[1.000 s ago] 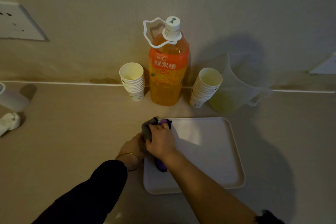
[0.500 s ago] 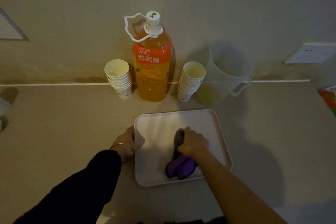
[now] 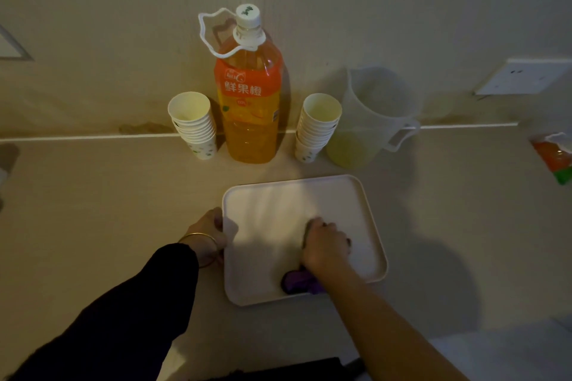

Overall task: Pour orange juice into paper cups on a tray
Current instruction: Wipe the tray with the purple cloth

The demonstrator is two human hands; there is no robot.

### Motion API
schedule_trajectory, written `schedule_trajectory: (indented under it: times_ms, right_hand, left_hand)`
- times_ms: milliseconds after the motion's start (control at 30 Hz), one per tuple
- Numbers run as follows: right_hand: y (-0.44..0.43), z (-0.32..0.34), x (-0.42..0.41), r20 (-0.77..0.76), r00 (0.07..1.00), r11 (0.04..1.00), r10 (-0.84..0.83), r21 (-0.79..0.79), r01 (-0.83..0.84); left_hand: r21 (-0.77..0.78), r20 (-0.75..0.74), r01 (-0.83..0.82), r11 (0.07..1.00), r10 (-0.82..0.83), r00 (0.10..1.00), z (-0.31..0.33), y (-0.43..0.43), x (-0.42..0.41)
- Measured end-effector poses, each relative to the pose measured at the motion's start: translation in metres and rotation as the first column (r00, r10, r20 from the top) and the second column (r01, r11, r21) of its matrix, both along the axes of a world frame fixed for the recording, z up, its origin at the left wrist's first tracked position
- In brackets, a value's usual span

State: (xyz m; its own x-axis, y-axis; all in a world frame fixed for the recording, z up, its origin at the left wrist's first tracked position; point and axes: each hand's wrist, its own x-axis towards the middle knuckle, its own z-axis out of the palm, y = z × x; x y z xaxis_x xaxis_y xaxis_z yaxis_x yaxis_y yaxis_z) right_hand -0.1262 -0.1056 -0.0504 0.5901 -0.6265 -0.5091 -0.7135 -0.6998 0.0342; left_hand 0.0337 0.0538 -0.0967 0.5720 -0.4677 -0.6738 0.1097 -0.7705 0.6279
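On a pale counter (image 3: 93,210) set against a wall, a white tray (image 3: 376,244) was seen lying flat in dim light, its surface bare of cups. A purple cloth (image 3: 295,283) was pressed onto the tray's near half by the right hand (image 3: 326,247), whose fingers were closed over it, most of the cloth being hidden beneath the palm and only its near end showing by the wrist. The tray's left rim was gripped by the left hand (image 3: 207,233), the thumb laid over the edge and the other fingers tucked out of sight; a thin bangle (image 3: 198,237) was worn at that wrist, above a dark sleeve (image 3: 123,318).

Behind the tray, against the wall, a large bottle of orange juice (image 3: 249,114) was stood upright, capped in white, with a white carrying loop at its neck and an orange label. Two stacks of paper cups were placed mouth-up on either side of it: the left stack (image 3: 193,125) just beside the bottle, the right stack (image 3: 318,127) between the bottle and a translucent plastic jug (image 3: 371,120), in which a little yellowish liquid was held. An orange and green packet (image 3: 554,158) was partly caught at the right edge of the view, and a wall socket (image 3: 523,76) was seen above it.
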Motion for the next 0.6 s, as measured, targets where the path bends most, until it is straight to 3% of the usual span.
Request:
schedule_trajectory:
  times_ms: [200,400,600]
  right_hand:
    - [0.055,0.003,0.025,-0.021,0.96,0.948,0.278,0.169,-0.271]
    - [0.0,0.004,0.002,-0.043,0.998,0.98,0.041,0.198,-0.031]
    - [-0.074,0.006,-0.027,-0.382,0.918,0.991,0.103,0.117,-0.062]
  left_hand:
    - [0.04,0.052,0.013,0.999,-0.015,0.999,0.007,-0.007,-0.003]
    - [0.17,0.132,0.032,0.985,-0.055,0.99,0.016,-0.014,-0.01]
    - [0.183,0.128,0.044,0.982,-0.068,0.989,0.019,-0.014,-0.013]
